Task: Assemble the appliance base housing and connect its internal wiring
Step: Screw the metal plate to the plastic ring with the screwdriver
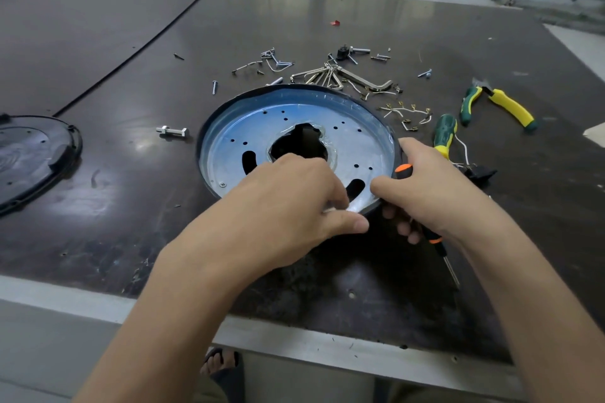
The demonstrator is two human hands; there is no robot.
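A round appliance base (294, 127), a silver metal plate with holes and a black rim, lies on the dark workbench. My left hand (294, 203) rests over its near edge with fingers curled down onto the plate; what they pinch is hidden. My right hand (432, 190) holds the base's right rim with the thumb on top while its fingers grip a black and orange screwdriver (435, 239), whose shaft points toward me. A black plastic cover (32, 154) lies at the far left.
Loose screws, hex keys (330, 75) and short wires with terminals (409, 114) are scattered behind the base. Green and yellow pliers (497, 105) and a matching screwdriver (443, 134) lie to the right. A metal bolt (172, 131) sits left of the base.
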